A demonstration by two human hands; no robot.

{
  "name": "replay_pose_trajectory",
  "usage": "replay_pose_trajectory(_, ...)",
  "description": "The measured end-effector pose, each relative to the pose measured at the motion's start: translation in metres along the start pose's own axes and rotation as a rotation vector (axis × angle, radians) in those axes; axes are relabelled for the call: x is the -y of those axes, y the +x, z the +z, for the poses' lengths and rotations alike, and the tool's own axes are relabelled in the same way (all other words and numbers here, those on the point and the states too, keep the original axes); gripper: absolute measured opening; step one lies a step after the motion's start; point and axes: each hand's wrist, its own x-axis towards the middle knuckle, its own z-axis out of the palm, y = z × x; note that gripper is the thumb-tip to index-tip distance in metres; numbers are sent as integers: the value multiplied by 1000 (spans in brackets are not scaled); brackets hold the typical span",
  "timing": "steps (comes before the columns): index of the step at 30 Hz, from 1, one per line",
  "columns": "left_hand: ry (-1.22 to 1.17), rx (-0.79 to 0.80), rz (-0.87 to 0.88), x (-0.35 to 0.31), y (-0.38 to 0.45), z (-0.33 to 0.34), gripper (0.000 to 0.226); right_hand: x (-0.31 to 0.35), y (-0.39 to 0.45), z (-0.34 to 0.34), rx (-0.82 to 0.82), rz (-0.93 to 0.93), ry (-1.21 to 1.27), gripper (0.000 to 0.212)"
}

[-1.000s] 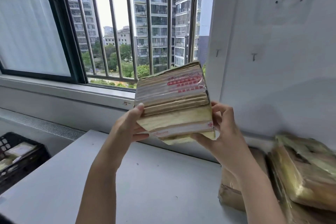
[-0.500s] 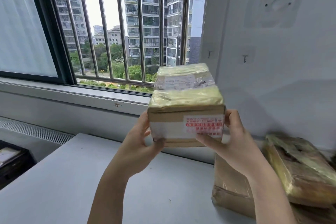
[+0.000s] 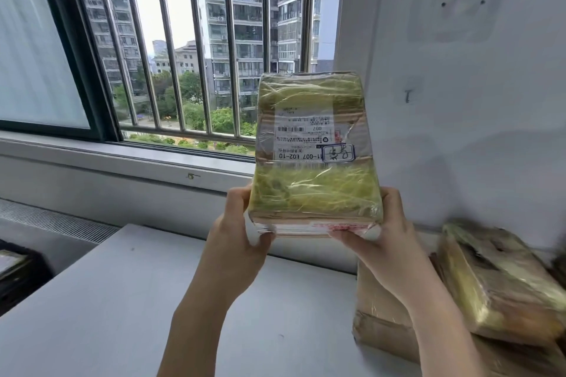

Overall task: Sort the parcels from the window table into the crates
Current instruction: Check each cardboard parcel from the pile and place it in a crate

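Taped parcel (image 3: 315,156) up off table (image 3: 128,300), label side twd me, lower corners gripped betw my L hand (image 3: 237,242) & R hand (image 3: 379,245), fingers curled under.

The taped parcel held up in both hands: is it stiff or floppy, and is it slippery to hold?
The taped parcel probably is stiff: its edges stay straight though the left hand and right hand grip only its bottom corners. The glossy wrinkled tape may be somewhat slippery. It seems fairly light, since fingertips alone hold it upright.

Left hand (image 3: 237,234) and right hand (image 3: 387,243) raised, fingers curled in a grip.
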Motion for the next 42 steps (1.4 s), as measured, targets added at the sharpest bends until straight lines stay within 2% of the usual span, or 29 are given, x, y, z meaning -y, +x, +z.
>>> replay_pose_trajectory(7,30,-19,40,0,2,-2,52,3,2,1,21,-8,25,59)
replay_pose_trajectory(10,40,103,93,0,0,-8,52,7,3,-1,33,10,88,74)
replay_pose_trajectory(13,28,244,131,3,0,-19,55,10,5,-12,53,35,119,65)
replay_pose_trajectory(15,43,219,146,9,3,-22,55,9,7,-23,127,61,140,62)
replay_pose_trajectory(17,30,88,141,14,4,-22,50,6,8,-32,219,75,132,68)
replay_pose_trajectory(18,26,18,98,16,4,-22,57,5,8,-36,261,79,127,71)
replay_pose_trajectory(20,61,-55,11,16,4,-29,97,2,8,-44,321,83,139,71)
replay_pose_trajectory(22,100,2,-39,18,5,-39,119,0,10,-51,375,107,204,69)
replay_pose_trajectory(26,281,214,-56,25,6,-54,129,-2,15,-57,519,119,303,67)
replay_pose_trajectory(29,246,246,-37,29,4,-56,129,-3,19,-57,624,127,350,66)
replay_pose_trajectory(31,231,244,24,33,3,-54,118,-2,21,-55,685,110,353,64)
replay_pose_trajectory(34,289,152,106,41,-1,-50,109,-1,23,-50,678,120,386,63)
replay_pose_trajectory(37,331,-17,181,49,-5,-48,102,-3,23,-45,576,73,340,66)
replay_pose_trajectory(42,456,-282,129,41,-5,-40,96,-7,16,-34,383,69,207,84)
